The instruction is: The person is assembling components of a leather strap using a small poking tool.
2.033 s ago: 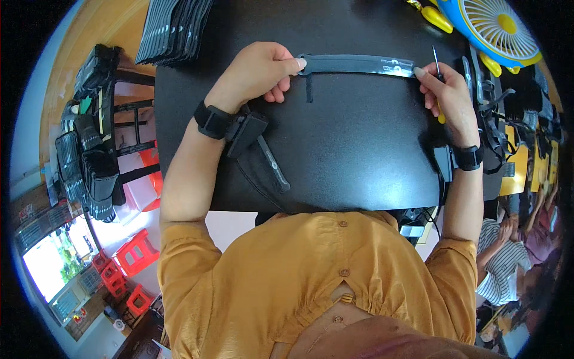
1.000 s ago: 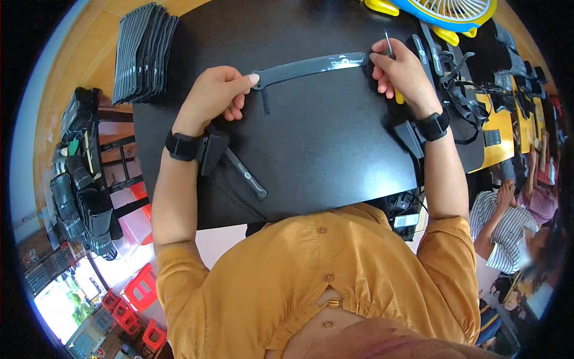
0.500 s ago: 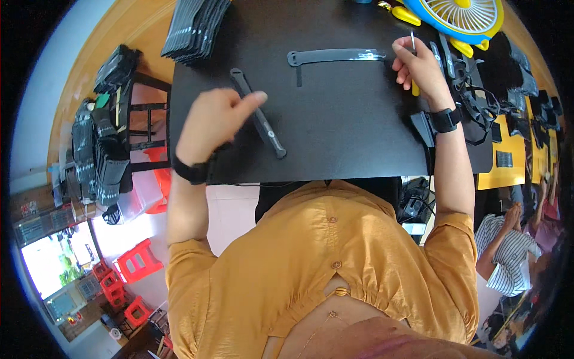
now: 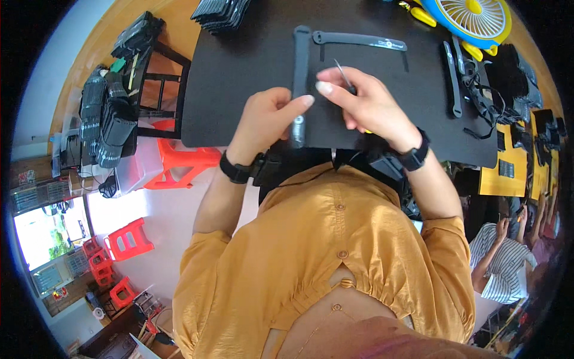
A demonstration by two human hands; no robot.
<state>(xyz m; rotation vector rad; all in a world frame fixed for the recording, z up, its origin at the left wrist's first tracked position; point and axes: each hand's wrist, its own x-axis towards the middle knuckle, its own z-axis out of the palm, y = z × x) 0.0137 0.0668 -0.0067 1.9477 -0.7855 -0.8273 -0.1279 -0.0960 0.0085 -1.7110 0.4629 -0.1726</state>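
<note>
The long, flat, dark grey strap (image 4: pixel 302 66) lies on the smooth black table (image 4: pixel 239 78), its long axis pointing away from the body. The left hand (image 4: pixel 266 116) is the nearer one: its thumb crosses the strap's near half, but whether the hidden fingers pinch it, I cannot tell. To the strap's right, apart from it, the right hand (image 4: pixel 376 105) grasps a slim tool with metal point (image 4: pixel 342 70). Just beside the strap's far end, a similar grey strap (image 4: pixel 359 39) lies crosswise; well to the right is a blue-and-yellow plastic fan (image 4: pixel 472 18).
</note>
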